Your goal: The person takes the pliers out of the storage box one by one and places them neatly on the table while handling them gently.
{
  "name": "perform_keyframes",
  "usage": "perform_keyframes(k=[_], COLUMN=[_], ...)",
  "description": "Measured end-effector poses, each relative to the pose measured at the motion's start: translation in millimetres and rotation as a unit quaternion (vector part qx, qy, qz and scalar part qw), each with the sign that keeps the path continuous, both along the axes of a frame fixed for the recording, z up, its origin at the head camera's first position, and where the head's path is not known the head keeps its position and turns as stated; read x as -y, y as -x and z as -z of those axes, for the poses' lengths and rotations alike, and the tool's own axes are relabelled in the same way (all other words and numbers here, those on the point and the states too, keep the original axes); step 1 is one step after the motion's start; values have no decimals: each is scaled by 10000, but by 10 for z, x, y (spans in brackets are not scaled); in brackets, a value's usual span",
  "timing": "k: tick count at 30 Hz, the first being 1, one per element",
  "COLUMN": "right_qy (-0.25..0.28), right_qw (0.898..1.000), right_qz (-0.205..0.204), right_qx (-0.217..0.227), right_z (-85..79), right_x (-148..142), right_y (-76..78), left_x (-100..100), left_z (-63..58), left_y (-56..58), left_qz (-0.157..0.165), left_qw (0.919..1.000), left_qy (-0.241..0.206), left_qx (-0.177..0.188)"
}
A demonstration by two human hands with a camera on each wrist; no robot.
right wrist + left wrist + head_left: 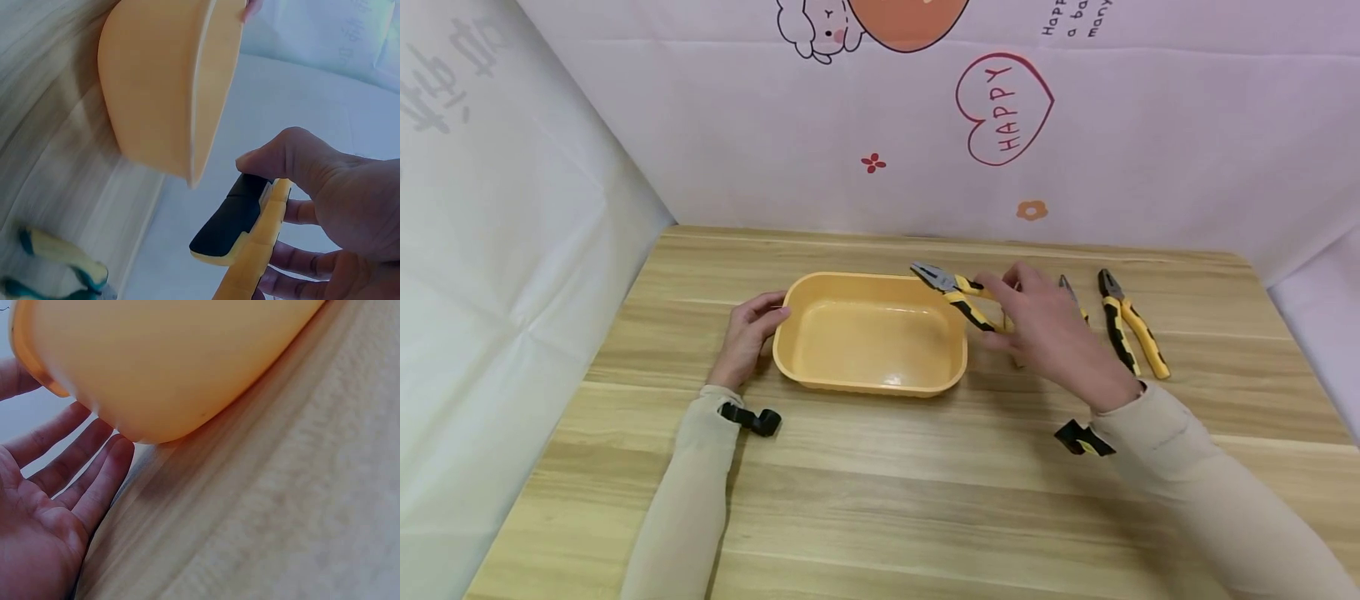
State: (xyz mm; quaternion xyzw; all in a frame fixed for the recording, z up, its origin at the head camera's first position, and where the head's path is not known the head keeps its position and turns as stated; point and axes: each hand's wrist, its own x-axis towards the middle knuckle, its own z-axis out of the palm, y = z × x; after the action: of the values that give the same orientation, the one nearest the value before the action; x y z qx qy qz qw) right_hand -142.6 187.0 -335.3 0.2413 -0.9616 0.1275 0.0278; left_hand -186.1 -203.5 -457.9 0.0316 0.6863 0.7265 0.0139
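A yellow plastic tub [870, 390] stands on the table. My left hand [750, 333] holds its left end, thumb at the rim and fingers against the outer wall, as the left wrist view shows from below. Over the tub's right end, my right hand [1037, 321] grips a pair of combination pliers [934, 277] by its yellow and black handles, metal jaws pointing left. The right wrist view shows the thumb pressing on one black and yellow handle [228, 215], with fingers behind the other. Inside, the tub shows only its bare bottom.
To the right, another pair of pliers [1112, 287] lies on the wooden table [887, 492], handles toward me. A further pair [1067, 286] is mostly hidden behind my right hand. White printed cloth [737, 125] hangs along the table's back and left.
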Motion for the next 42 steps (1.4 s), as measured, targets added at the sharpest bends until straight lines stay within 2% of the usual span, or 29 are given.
perform_keyframes(k=[3, 12, 23, 42], right_qy=[75, 71, 18, -12], right_qw=[9999, 9989, 9965, 9863], right_qz=[100, 474, 829, 1559], right_qx=[87, -12, 51, 545], right_z=[-23, -15, 98, 321], right_x=[-96, -424, -834, -1666], right_y=[-13, -43, -40, 20], left_x=[-1, -1, 6, 4], left_z=[-2, -1, 12, 4], left_y=[-1, -4, -3, -2], left_qz=[-3, -11, 6, -28], left_qw=[10000, 10000, 10000, 10000], left_qy=[-20, -29, 49, 75], left_qx=[5, 13, -71, -12])
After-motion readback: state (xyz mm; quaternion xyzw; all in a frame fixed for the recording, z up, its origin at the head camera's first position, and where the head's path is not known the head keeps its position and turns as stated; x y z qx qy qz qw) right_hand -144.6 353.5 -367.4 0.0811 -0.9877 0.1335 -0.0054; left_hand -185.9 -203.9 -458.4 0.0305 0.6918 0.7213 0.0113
